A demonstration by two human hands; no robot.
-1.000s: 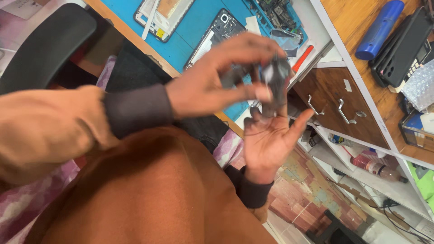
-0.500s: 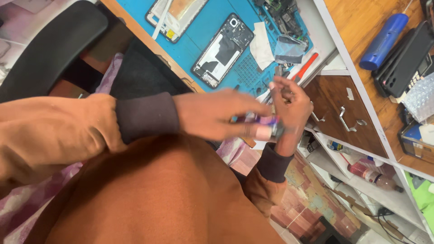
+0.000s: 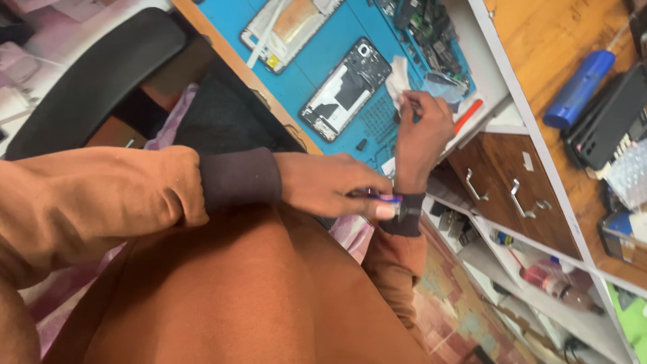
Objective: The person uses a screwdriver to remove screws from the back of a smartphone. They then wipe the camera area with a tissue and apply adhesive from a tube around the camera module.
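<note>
I am pinching a small purple-tipped tool [image 3: 385, 199] in my left hand [image 3: 330, 185] while my right hand [image 3: 421, 131] is closing on, seemingly, a white wipe [image 3: 399, 82] beside the opened phone [image 3: 345, 89], which is lying unassembled on the blue mat [image 3: 317, 40].

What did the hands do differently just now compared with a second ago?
The right hand left the left hand and reached up to the blue mat, touching a white cloth. The left hand dropped lower, keeping its grip on a small blue-tipped tool. The opened phone stayed put.
</note>
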